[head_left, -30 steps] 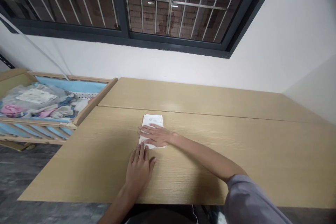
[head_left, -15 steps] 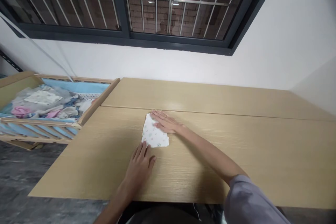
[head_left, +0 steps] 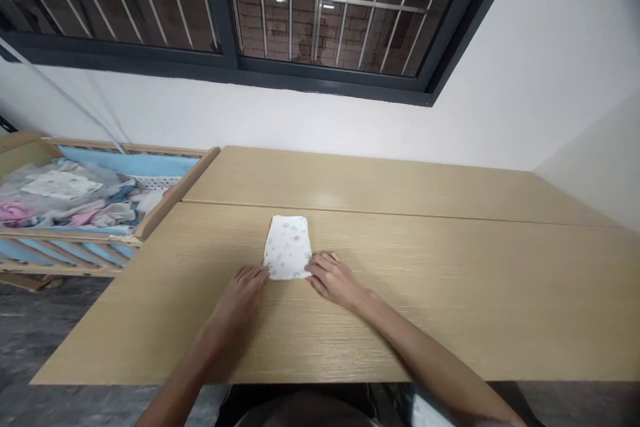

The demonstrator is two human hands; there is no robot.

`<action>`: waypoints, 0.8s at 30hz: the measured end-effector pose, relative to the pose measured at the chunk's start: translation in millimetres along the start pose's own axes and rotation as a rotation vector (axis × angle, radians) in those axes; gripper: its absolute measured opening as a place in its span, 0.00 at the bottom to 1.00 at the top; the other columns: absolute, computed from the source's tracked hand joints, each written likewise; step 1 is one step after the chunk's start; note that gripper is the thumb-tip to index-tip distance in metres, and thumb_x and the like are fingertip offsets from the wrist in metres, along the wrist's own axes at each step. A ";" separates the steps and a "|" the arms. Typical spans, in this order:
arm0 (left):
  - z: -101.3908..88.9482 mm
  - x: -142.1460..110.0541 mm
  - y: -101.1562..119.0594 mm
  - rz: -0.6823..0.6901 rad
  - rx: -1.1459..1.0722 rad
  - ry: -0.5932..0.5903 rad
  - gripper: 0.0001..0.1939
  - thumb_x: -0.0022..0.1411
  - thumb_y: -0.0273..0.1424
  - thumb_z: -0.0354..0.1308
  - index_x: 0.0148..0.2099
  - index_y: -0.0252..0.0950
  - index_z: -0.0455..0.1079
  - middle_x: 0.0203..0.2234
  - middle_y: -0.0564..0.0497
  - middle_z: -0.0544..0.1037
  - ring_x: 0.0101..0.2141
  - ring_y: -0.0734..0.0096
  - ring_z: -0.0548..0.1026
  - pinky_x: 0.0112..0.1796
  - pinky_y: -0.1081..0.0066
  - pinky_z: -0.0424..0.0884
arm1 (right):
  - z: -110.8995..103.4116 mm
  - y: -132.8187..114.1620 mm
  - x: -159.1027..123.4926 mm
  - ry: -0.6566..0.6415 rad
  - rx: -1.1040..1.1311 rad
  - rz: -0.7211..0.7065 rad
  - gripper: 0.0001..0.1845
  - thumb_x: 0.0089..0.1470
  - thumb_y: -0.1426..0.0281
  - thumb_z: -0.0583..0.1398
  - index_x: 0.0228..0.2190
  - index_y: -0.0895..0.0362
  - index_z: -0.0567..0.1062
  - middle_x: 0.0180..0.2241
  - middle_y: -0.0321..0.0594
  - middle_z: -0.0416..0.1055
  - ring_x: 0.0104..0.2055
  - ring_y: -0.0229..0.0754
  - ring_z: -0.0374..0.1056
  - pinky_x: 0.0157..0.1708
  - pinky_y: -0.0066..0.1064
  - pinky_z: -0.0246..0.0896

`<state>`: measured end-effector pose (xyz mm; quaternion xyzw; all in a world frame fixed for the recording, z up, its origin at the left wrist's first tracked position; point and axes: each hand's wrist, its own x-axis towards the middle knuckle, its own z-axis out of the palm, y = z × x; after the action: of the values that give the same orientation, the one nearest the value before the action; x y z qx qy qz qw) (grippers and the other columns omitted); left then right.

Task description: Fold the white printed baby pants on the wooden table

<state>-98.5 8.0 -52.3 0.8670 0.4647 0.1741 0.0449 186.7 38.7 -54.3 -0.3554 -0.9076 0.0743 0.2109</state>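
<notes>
A folded white cloth [head_left: 287, 245] with a small print of coloured motifs lies flat on the wooden table [head_left: 400, 280]. At its near left corner, my left hand [head_left: 249, 285] is closed, the fingertips pinching the fabric edge. My right hand [head_left: 334, 275] grips the near right corner between thumb and fingers. The cloth's two near corners are partly hidden under my fingertips.
To the left stands a wooden crib [head_left: 177, 197] with blue lining, holding a pile of clothes and cloths [head_left: 75, 197]. A white wall [head_left: 320, 127] and a barred window [head_left: 320, 13] rise behind the table.
My right hand has moved from the cloth's far part to its near right corner, and my left hand has shifted to the near left corner. The cloth looks straighter.
</notes>
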 end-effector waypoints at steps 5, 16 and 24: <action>-13.4 1.1 16.9 -0.067 -0.050 0.040 0.13 0.70 0.27 0.45 0.44 0.38 0.71 0.39 0.46 0.79 0.41 0.60 0.76 0.46 0.58 0.72 | -13.5 -22.6 0.5 0.022 0.080 0.128 0.06 0.60 0.72 0.58 0.38 0.57 0.75 0.39 0.45 0.73 0.47 0.49 0.65 0.52 0.44 0.55; -18.4 81.2 -5.5 -0.220 0.106 0.168 0.15 0.74 0.32 0.41 0.44 0.36 0.69 0.38 0.44 0.78 0.41 0.60 0.75 0.44 0.63 0.67 | -20.6 10.7 58.1 0.124 0.318 0.563 0.11 0.64 0.70 0.50 0.37 0.56 0.72 0.41 0.45 0.74 0.46 0.47 0.68 0.48 0.39 0.56; 12.5 126.1 -36.4 -0.263 0.185 0.133 0.15 0.72 0.29 0.44 0.44 0.35 0.72 0.40 0.40 0.78 0.44 0.55 0.74 0.44 0.61 0.66 | 14.2 38.6 79.3 0.225 0.141 0.703 0.13 0.68 0.68 0.50 0.46 0.59 0.71 0.47 0.52 0.73 0.52 0.50 0.67 0.52 0.39 0.55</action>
<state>-58.9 133.1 -39.9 0.7856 0.5902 0.1802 -0.0436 152.0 121.0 -51.9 -0.6357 -0.6940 0.1650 0.2950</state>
